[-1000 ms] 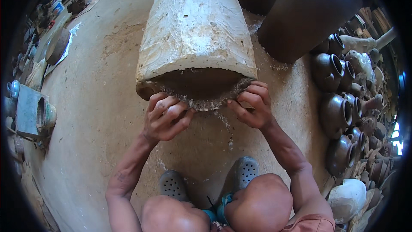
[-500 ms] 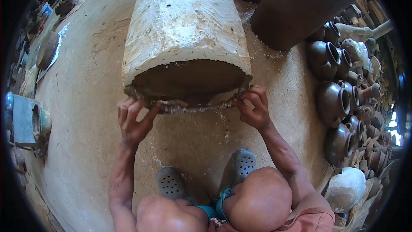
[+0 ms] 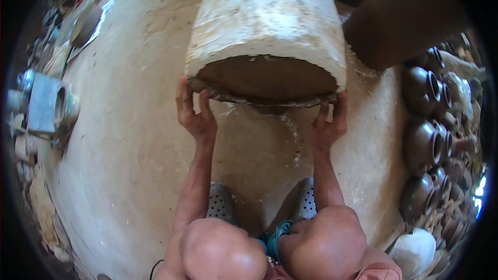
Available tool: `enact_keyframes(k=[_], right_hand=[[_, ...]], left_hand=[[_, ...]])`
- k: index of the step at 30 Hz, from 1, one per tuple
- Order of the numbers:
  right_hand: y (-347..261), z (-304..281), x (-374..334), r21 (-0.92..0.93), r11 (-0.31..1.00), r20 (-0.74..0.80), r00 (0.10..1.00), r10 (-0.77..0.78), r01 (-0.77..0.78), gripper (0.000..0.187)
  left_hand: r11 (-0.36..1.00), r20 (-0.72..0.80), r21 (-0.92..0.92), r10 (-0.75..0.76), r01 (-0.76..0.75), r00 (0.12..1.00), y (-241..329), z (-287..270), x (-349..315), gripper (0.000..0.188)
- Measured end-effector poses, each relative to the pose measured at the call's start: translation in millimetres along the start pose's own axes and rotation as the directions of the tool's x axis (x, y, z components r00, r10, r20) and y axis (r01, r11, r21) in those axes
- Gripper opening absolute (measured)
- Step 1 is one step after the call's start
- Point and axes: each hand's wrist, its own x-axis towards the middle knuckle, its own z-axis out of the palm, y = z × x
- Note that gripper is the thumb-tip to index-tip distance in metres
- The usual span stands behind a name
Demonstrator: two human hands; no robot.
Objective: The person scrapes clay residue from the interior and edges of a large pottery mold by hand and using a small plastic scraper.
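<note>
A large white plaster mould (image 3: 267, 18), rough and stained, stands tilted in front of me, its wide near end facing me. Brown wet-looking clay (image 3: 270, 78) fills that opening, and a thin ragged clay edge runs along its lower side. My left hand (image 3: 197, 116) closes on this edge at the left corner, thumb on the inner side and fingers against the mould's outside. At the right corner my right hand (image 3: 329, 122) pinches the same edge, some of its fingers hidden behind one another. Both forearms reach up past my knees.
Tall dark brown cylinders (image 3: 399, 21) stand at the far right. Dark round pots (image 3: 421, 145) and a white lump (image 3: 413, 251) line the right side. On the left are a grey-blue box (image 3: 44, 103) and clutter. My grey clogs (image 3: 220, 205) rest on the dusty floor (image 3: 129, 176).
My view has shifted, so the mould appears further right. The sagging clay edge now sits closer to the mould's lower rim, and both hands have moved up against the corners.
</note>
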Motion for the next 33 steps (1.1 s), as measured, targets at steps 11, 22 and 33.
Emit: enact_keyframes(k=[11,22,33], right_hand=[[28.3,-10.6,-65.1,-0.08,0.872,0.276,0.851,-0.447,0.484,0.041],[72.1,25.6,-37.9,0.12,0.975,0.142,0.976,0.168,-0.185,0.049],[47.9,45.5,-63.5,-0.477,0.871,0.483,0.864,0.146,0.12,0.051]], left_hand=[[0.876,0.387,0.133,0.385,-0.463,0.838,-32.6,-50.3,-18.2,0.026],[0.841,0.172,-0.36,-0.366,0.404,0.915,-25.5,1.8,-11.4,0.075],[0.859,0.057,-0.346,-0.381,0.376,0.923,-22.9,-0.9,-39.2,0.041]])
